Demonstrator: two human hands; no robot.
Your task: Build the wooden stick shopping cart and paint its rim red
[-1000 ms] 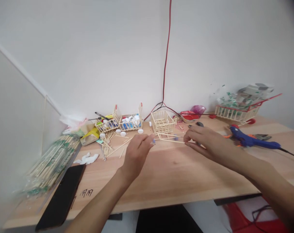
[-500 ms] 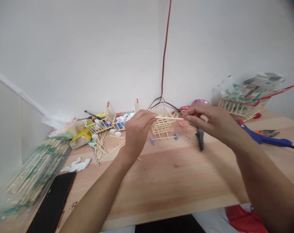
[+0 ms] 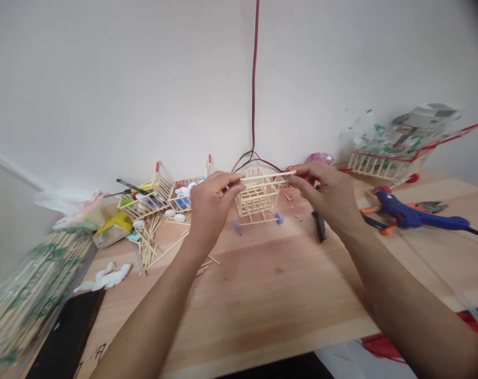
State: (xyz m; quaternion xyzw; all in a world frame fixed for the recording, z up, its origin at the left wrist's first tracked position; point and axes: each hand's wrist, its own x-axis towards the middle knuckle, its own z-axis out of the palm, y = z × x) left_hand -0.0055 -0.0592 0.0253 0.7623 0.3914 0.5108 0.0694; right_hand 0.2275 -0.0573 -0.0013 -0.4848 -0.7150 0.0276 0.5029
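Note:
A pale wooden stick (image 3: 267,177) lies level between my hands, above a small wheeled cart built of wooden sticks (image 3: 258,202). My left hand (image 3: 217,197) pinches the stick's left end, and my right hand (image 3: 321,192) pinches its right end. Blue-grey wheels (image 3: 279,218) sit on the cart's front axle. Whether the stick touches the cart's top rim I cannot tell. The cart's back part is partly hidden by the stick and my fingers.
Left are stick carts with bottle caps (image 3: 181,197), loose sticks (image 3: 150,245), bagged sticks (image 3: 33,289) and a black phone (image 3: 67,331). Right are a black-handled tool (image 3: 319,226), a blue glue gun (image 3: 416,215), pliers (image 3: 432,207) and a red-trimmed cart (image 3: 385,167).
The view has shifted slightly right. The stick has levelled out over the cart, its right end rising, and my right hand has come closer to my left.

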